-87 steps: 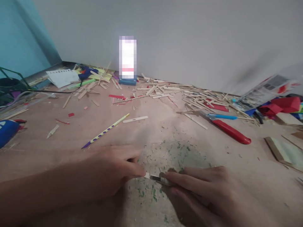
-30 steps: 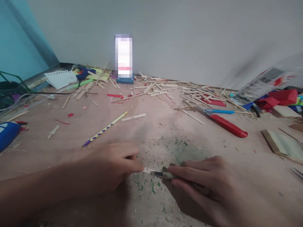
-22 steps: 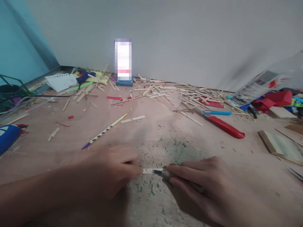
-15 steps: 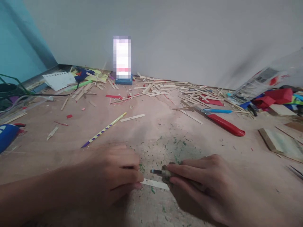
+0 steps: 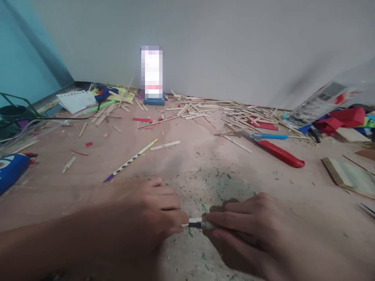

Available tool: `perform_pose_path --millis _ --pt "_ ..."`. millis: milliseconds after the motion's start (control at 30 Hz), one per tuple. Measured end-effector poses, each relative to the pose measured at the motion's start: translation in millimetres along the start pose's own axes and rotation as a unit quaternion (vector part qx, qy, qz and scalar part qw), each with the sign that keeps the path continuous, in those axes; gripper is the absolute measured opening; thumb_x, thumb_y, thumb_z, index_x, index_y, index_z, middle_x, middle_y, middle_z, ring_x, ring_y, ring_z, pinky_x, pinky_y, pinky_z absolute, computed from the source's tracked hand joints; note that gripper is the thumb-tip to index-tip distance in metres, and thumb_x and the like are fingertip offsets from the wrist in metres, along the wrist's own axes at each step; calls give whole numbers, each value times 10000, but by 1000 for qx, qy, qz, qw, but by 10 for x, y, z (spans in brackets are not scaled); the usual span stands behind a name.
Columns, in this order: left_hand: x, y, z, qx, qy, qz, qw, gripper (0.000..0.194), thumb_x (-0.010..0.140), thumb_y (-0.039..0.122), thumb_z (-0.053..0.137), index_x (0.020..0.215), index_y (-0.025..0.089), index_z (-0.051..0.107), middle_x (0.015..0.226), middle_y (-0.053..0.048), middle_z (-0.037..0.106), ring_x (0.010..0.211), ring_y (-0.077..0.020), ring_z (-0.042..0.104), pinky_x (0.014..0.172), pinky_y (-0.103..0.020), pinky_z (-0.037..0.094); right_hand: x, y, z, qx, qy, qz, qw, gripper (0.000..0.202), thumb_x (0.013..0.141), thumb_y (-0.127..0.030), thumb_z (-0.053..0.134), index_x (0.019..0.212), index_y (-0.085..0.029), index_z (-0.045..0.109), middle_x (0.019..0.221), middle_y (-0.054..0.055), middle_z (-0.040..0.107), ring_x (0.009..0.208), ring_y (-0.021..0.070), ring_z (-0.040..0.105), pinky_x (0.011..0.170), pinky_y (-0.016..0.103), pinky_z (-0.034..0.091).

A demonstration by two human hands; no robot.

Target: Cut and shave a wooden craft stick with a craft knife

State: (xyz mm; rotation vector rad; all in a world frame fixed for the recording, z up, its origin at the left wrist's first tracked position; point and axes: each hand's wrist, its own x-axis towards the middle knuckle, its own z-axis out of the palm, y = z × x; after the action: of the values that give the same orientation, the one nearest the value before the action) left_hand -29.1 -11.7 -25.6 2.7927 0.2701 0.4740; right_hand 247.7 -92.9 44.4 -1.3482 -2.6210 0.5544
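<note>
My right hand (image 5: 252, 230) grips a small craft knife (image 5: 197, 223), its blade pointing left. My left hand (image 5: 143, 218) lies flat on the wooden board, fingertips pinching a pale craft stick (image 5: 185, 225) right at the blade; most of the stick is hidden under the fingers. Both hands meet near the front edge, over a patch of green flecks and cut marks (image 5: 216, 187).
A yellow pencil with purple dots (image 5: 131, 160) and a loose stick (image 5: 165, 145) lie beyond my left hand. Red-handled pliers (image 5: 275, 150) lie at right. A heap of sticks (image 5: 216, 111) runs along the wall, a wooden block (image 5: 348, 177) at far right, a blue object (image 5: 10, 175) at left.
The blade has been worked along the stick; half a second ago it was lifted off the stick, which lay lower, and now blade and stick are together again at my left fingertips.
</note>
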Motion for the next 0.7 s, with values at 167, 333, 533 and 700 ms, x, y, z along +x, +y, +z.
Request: perform_pose_path --millis 167,333,533,700 --pt "26 10 103 -30 16 -32 999 290 1187 299 473 1068 224 727 875 5 678 827 -198 596 832 -399 349 51 -41 -68 -32 -10 -26 999 236 1052 -181 579 895 -276 729 729 -59 733 498 110 552 385 352 164" --pt "21 15 93 -42 21 -43 998 292 1177 265 493 1007 221 726 902 6 683 812 -185 584 819 -404 338 39 -29 -53 -35 -1 -20 999 233 1041 -197 607 850 -271 718 712 -53 727 496 107 568 386 357 173" --pt "13 -13 62 -15 19 -26 999 246 1133 169 508 986 211 702 899 3 679 806 -189 581 803 -402 346 59 -38 -76 -39 -5 -31 999 251 1068 -204 578 901 -282 748 741 -65 747 510 109 577 385 370 154" --pt "124 -50 -36 -6 91 -28 995 213 1133 131 486 1035 191 665 955 2 737 865 -174 639 814 -361 392 77 -63 -91 -71 -45 -27 996 232 1056 -194 614 850 -279 679 727 -80 710 524 109 573 401 382 172"
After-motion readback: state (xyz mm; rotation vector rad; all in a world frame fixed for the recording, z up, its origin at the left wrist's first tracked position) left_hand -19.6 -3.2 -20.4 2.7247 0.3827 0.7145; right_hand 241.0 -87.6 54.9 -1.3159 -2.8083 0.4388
